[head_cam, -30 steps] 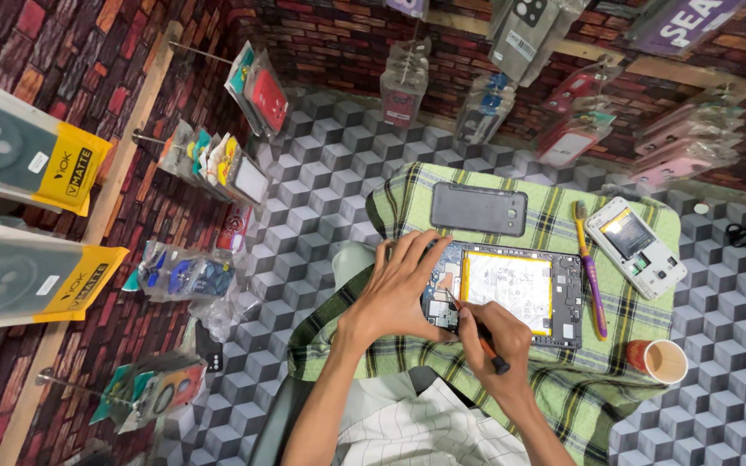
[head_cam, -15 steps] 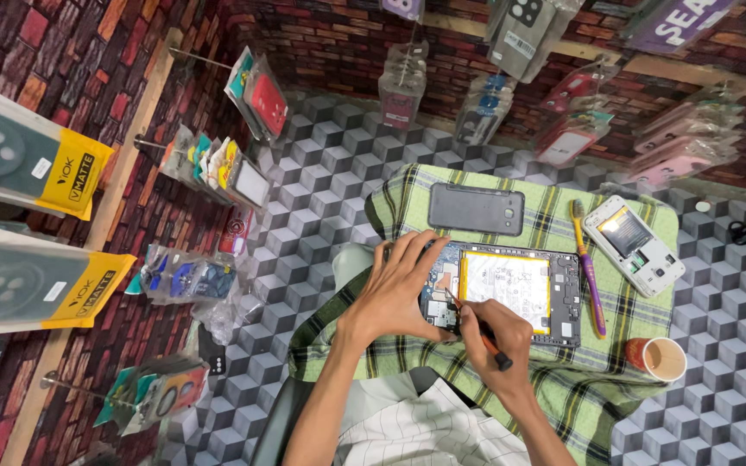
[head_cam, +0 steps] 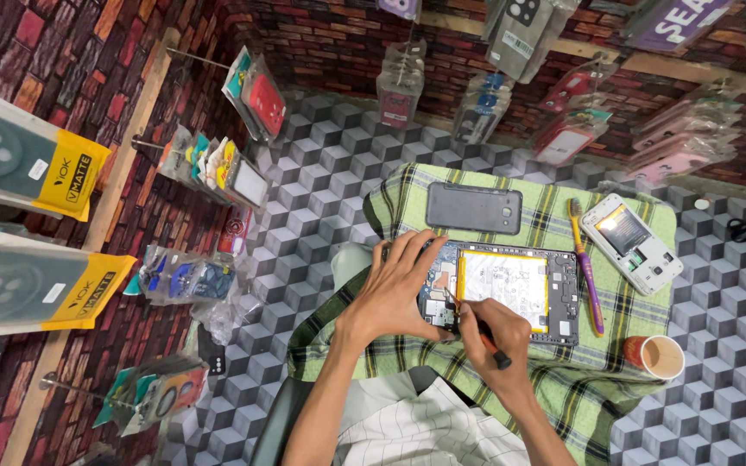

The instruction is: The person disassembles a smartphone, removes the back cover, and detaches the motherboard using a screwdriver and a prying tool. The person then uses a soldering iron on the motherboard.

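An opened phone (head_cam: 511, 289) with its back removed lies on a green plaid cloth (head_cam: 407, 207) spread over the bench (head_cam: 321, 155), its yellow-edged battery (head_cam: 504, 288) exposed in the middle. The left hand (head_cam: 399, 289) rests flat on the phone's left end, fingers spread and pressing it down, gripping nothing. The right hand (head_cam: 498, 332) is clenched around a thin dark tool (head_cam: 483, 338), whose tip touches the circuit board just beside the battery's lower left corner. Above the phone, a dark grey back cover (head_cam: 474, 208) lies on the cloth, apart from it. To the right of the phone lies a purple and yellow toothbrush (head_cam: 587, 267), and beyond it a white phone (head_cam: 631, 243), also opened. A small paper cup (head_cam: 654, 356) stands near the cloth's lower right corner. Packaged phone cases (head_cam: 243, 95) hang on the brick-patterned wall around the bench
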Demonstrator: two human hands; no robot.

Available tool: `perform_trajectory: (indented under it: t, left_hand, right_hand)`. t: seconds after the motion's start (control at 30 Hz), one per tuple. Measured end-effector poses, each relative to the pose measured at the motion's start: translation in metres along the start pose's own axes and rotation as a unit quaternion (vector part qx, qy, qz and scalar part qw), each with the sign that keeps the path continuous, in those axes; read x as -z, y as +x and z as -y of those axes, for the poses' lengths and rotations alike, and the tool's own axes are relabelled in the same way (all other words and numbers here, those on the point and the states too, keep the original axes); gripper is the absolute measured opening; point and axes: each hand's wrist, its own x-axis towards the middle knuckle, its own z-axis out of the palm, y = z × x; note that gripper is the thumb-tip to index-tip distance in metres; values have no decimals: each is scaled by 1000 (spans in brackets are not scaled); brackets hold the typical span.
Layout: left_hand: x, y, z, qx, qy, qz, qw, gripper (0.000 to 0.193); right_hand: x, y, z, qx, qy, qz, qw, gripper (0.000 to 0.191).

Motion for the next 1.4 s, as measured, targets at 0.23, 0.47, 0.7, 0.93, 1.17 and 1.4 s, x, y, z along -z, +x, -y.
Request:
perform_trajectory:
  t: [0.23,0.47,0.7,0.93,1.17,1.4]
  left_hand:
    - [2,1,1,-1,-5,-1,1000,131]
    - [1,0,0,5,-17,2,1000,131]
    - [-1,0,1,-2,-13,2,1000,132]
    - [1,0,1,4,-12,4,1000,132]
    - [1,0,1,-7,-9,-9,1000,130]
    - [1,0,2,-5,-17,-6,1000,130]
  right_hand:
    - [1,-4,-10,-84,13,-8,996,12]
    - [1,-4,-12,-26,24,-17,999,11]
    - [1,-2,-5,-19,14,-15,1000,11]
    - [-2,1,-2,-15,0,-12,1000,10]
    - [2,-1,-6,-22,21,-10,999,11]
    - [3,-2,-5,-24,20,-10,999,10]
